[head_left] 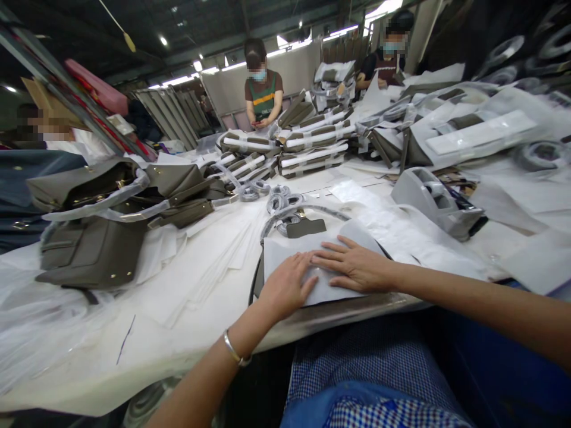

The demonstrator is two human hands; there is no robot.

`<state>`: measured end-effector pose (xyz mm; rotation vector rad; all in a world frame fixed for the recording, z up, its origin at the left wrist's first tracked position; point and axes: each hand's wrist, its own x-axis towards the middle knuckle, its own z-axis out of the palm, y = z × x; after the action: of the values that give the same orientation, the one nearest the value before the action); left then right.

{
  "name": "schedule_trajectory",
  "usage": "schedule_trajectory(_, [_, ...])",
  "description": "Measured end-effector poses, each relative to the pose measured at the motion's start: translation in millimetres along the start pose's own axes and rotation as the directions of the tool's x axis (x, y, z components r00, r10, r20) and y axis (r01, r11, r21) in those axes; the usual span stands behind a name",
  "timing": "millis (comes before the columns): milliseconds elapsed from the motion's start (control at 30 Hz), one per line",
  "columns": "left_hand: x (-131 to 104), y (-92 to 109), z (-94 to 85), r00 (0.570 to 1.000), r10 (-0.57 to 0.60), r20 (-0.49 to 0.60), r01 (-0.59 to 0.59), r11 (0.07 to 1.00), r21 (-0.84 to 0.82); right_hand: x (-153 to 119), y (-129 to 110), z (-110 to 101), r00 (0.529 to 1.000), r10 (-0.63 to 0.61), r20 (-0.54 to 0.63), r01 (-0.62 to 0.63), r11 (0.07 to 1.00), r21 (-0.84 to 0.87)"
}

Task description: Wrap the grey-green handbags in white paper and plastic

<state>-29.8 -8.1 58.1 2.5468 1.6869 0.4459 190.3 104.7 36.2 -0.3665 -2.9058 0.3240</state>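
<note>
"Blue checked cloth [357,362] noted nearest the camera, below the table edge. What is the condition of the grip?"

"Both hands are spread, closed around nothing. The left hand [285,285] presses palm down on a white sheet [279,252]; the right hand [357,267] lies flat on it too, fingers pointing toward the left hand. Their fingertips meet near the middle of the sheet."

"And the bag?"

"The bag [258,278] lies at the near edge of the table [209,315], directly under the sheet, its dark side showing at the left. Its wrapped handle [307,207] arches beyond the sheet, around a small dark flap [306,228]."

"Anything on the wrists?"

"One silvery bracelet [234,349], left wrist."

"Surroundings?"

"A grey tape dispenser [422,199] stands right of the bag, apart from it. Loose white sheets [223,252] fan out to the left, beside a group of olive-brown bags [98,244]. Wrapped bags [314,151] are stacked farther back."

"Others present?"

"A masked person in a green-fronted apron [264,98] is behind the stack, and another masked person [390,59] is farther right. Objects along the far right are too blurred to itemise."
</note>
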Motion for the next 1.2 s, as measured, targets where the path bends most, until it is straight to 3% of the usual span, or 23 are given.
schedule_trajectory(133, [-0.2, -27.7, 12.2, 0.997, -0.052, 0.054, 0.055, 0.998, -0.041, -4.2, -0.8, -1.1, 0.998, 0.021, -0.053, -0.018, 0.998, 0.067])
schedule_trajectory(600, [-6.8, -23.1, 14.5, 0.998, -0.007, 0.066, 0.008, 1.000, -0.009, -4.0, -4.1, -6.2, 0.997, -0.080, 0.007, 0.080, 0.997, -0.019])
schedule_trajectory(800, [-10.1, -22.6, 14.2, 0.997, 0.049, 0.051, -0.049, 0.999, -0.012, -9.6, -1.4, 3.4, 0.994, -0.099, -0.037, 0.099, 0.995, -0.012])
schedule_trajectory(1067, [-8.3, -20.6, 7.6, 0.983, 0.061, 0.173, -0.063, 0.998, 0.011, -12.7, -4.8, 10.1, 0.999, -0.039, 0.001, 0.039, 0.997, -0.065])
schedule_trajectory(1200, [-13.7, -20.2, 6.6, 0.984, 0.071, 0.166, -0.077, 0.996, 0.033, -18.2, -6.4, 2.7, 0.998, -0.066, 0.007, 0.067, 0.993, -0.100])
